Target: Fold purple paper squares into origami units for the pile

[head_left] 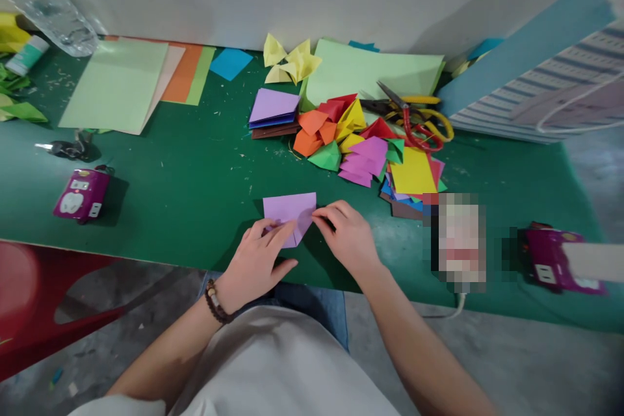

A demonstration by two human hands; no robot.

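A lilac paper square (288, 210), partly folded, lies on the green table (195, 175) near its front edge. My left hand (258, 260) presses fingers down on the paper's lower left part, with the index finger laid along a fold. My right hand (347, 234) pinches the paper's right corner with fingertips together. A beaded bracelet (216, 302) circles my left wrist.
Behind the paper lie a pile of folded coloured paper shapes (341, 133), a stack of paper squares (273, 114) and another (414, 175), scissors (412, 118), and large sheets (117, 84). Purple devices (82, 194) (550, 259) sit left and right. A red chair (34, 299) stands lower left.
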